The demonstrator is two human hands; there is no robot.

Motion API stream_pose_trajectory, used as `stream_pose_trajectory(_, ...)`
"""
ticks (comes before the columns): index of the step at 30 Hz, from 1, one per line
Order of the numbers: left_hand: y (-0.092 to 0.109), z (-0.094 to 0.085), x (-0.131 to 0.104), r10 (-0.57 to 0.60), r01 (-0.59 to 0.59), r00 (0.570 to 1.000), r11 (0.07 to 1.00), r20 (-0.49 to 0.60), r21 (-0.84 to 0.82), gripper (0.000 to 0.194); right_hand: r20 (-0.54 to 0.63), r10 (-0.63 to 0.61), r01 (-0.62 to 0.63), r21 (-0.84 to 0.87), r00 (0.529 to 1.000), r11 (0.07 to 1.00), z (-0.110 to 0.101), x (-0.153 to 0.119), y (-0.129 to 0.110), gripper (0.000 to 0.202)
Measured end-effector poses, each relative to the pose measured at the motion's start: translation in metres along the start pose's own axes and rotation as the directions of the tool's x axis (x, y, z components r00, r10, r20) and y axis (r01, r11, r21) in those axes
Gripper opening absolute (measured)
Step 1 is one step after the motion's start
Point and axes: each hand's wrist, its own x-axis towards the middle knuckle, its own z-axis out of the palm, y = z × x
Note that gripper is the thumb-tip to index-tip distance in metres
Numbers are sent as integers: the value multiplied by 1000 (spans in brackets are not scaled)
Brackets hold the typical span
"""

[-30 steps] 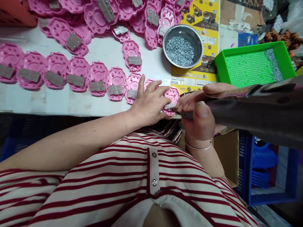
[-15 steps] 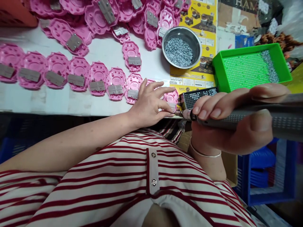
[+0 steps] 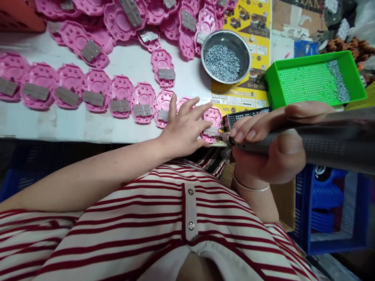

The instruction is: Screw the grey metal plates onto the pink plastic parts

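Observation:
My right hand is wrapped round a dark electric screwdriver. Its bit points left and meets the lower edge of a pink plastic part at the table's front edge, near the grey metal plate on that part. My left hand lies spread beside this part, thumb and fingers apart, with fingertips at its left side. Beneath the left fingers another pink part is partly hidden. A row of pink parts with metal plates runs off to the left.
A steel bowl of screws stands on yellow printed card. To its right is a green tray with screws at one end. A black perforated tray sits behind my right fingers. Pink parts are heaped at the back; a blue crate is below right.
My left thumb and forefinger have parted from their pinch near the bit, and the fingers spread. The screwdriver has shifted slightly left, its bit now over the pink part's lower edge.

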Motion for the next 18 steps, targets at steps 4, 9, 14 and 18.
stream_pose_trajectory(4,1,-2,2,-19,19,1000,999,14,34,31,11,37,-36,-101,999,994,-2,-9,9,24)
stream_pose_trajectory(9,2,-4,5,-2,1,1000,999,26,46,24,6,99,-98,-119,995,988,-2,-16,13,26)
stream_pose_trajectory(14,1,-4,5,3,-4,999,999,32,50,25,48,91,-80,-188,995,979,-6,-19,19,30)
stream_pose_trajectory(18,1,-3,6,4,-6,999,998,40,56,22,101,125,-99,-230,987,968,-9,-21,19,26)
